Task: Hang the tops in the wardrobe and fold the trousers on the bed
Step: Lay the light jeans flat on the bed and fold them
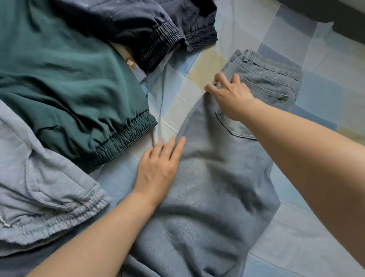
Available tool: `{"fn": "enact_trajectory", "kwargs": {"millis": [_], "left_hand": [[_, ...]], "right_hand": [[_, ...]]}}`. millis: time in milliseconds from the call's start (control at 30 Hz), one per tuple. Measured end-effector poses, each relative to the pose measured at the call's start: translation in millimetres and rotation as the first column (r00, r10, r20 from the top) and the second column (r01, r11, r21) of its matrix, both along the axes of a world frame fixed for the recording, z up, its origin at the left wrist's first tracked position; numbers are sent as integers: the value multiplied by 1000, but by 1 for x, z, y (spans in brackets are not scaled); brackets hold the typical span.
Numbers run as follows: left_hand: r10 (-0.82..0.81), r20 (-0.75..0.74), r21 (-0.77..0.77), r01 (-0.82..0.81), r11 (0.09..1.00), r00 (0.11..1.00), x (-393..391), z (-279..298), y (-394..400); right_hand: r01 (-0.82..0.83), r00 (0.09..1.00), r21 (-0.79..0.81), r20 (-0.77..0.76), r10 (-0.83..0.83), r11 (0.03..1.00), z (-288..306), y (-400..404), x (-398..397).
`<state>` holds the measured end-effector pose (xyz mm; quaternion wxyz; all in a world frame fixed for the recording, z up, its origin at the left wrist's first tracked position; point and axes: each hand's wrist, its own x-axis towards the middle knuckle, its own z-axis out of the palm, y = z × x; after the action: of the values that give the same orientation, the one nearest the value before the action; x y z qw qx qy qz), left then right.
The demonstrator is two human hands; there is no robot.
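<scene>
Head view looks down on a bed point(300, 254) covered with a checked sheet in pale blue, white and beige. At the near left lies a pale blue-grey garment point(24, 177) with a gathered elastic hem and white print along its left edge. Just beyond it, partly overlapping it, a dark green garment point(55, 67) spreads across the left side, its elastic hem pointing toward the middle of the bed. At the far left and centre a navy garment point(146, 9) with elastic cuffs lies partly over the green one.

Right of centre, a pair of light blue jeans point(212, 187) lies lengthwise on the sheet, waistband at the far end, back pocket facing up, legs running toward the near edge and out of view. The left hand point(157, 169) rests flat on the left edge of the jeans around thigh level, fingers straight and close together, their tips reaching onto the sheet; it holds nothing. The right hand point(230, 91) reaches across to the far left edge of the jeans below the waistband, fingers bent and spread, fingertips pressing or pinching the denim there; whether it actually grips the cloth cannot be told.
</scene>
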<state>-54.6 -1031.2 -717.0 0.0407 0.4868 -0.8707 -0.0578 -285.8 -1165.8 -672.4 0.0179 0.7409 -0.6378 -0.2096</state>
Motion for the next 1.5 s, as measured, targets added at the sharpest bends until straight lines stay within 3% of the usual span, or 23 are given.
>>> {"fn": "enact_trajectory", "kwargs": {"millis": [133,300,433,533,600,667,700,767,800,833,867,900,933,1000,1100,1133,1200,1267,1367,1433,1500], "left_hand": [[-1,5,-6,1,1000,1000,-1,-18,15],[36,30,-17,-36,999,999,-6,-30,18],[50,79,17,-52,999,996,-12,-30,19],[41,84,27,-43,999,996,-11,-31,17],[34,93,25,-36,999,995,-11,-31,17],[33,110,21,-36,999,993,-10,-30,16],[35,107,15,-37,999,994,-11,-29,16],[37,109,3,-38,999,993,-10,-29,17],[41,110,-4,-40,999,993,-10,-29,18],[41,112,-7,-40,999,993,-11,-29,18],[44,113,-13,-43,999,993,-11,-29,18],[44,116,-19,-43,999,992,-12,-29,18],[46,113,-26,-43,999,993,-12,-30,18],[57,101,-35,-54,998,993,-8,-30,18],[53,63,-48,-50,998,997,-9,-33,20],[56,44,-58,-53,997,997,-8,-34,19],[55,18,-68,-54,996,998,-7,-38,20],[52,3,-82,-52,995,999,-7,-42,20],[58,-16,-107,-60,992,998,-7,-46,20],[66,-32,-104,-69,992,997,-7,-47,20],[59,-51,-126,-65,990,997,-6,-43,19]], "right_hand": [[75,997,58,16,-76,996,7,-12,-8],[91,984,-147,167,-66,985,13,-27,-9],[48,974,-199,225,-2,979,8,-36,2],[74,960,-55,275,-56,996,-3,-36,1],[61,920,11,388,-61,998,-9,-30,-9],[218,837,-90,530,-138,972,-10,-15,-29],[363,805,-176,553,-213,915,-11,-3,-47],[694,694,-292,515,-503,658,-15,28,-88],[846,525,-233,529,-667,480,-18,44,-106],[954,278,-74,571,-772,289,-22,59,-120],[976,23,156,630,-776,155,-26,70,-126],[908,-201,400,676,-709,124,-31,77,-130],[834,-321,529,694,-644,154,-34,79,-131],[795,-287,552,706,-648,250,-35,74,-133],[857,-51,372,749,-661,355,-33,65,-153],[864,-22,342,760,-650,370,-33,62,-159],[853,-94,385,777,-623,352,-35,67,-164],[802,-296,515,782,-548,302,-36,80,-156],[715,-606,682,713,-353,152,-37,118,-131],[708,-606,694,691,-395,128,-38,155,-113],[711,-453,672,665,-594,210,-35,198,-93]]}}
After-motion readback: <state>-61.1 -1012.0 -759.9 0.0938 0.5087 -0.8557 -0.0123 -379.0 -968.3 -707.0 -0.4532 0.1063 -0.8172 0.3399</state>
